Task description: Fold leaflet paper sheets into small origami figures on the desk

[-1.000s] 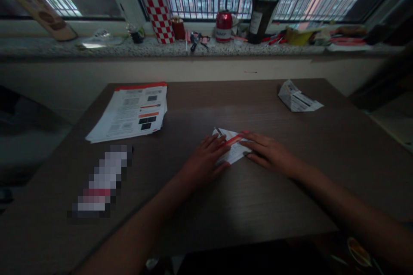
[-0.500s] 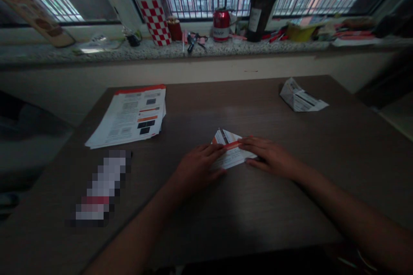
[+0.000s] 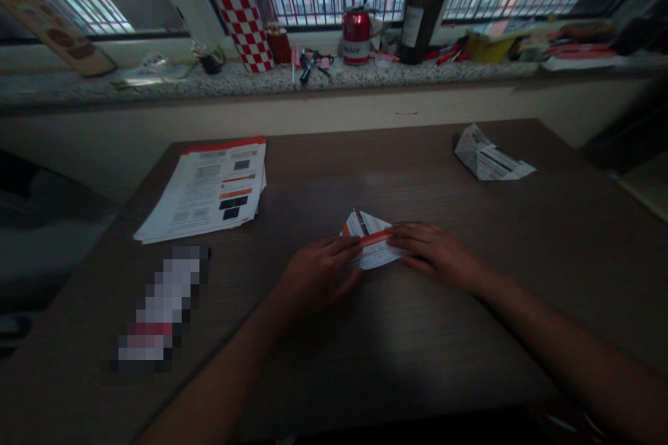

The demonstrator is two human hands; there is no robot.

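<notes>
Paper: folded to a peak, crossed by a red band, and laid near the middle of the desk.
Left hand: placed over the paper's left end, the fingers bent; whether it is pinched in the grip cannot be told.
Right hand: laid with its fingertips on the right end; here too, a closed grip cannot be confirmed.
Desk, left side: occupied by stacked sheets, with a pixelated object nearer.
Far right: occupied by another folded paper.
Windowsill: lined with a red can and a dark cup.
</notes>
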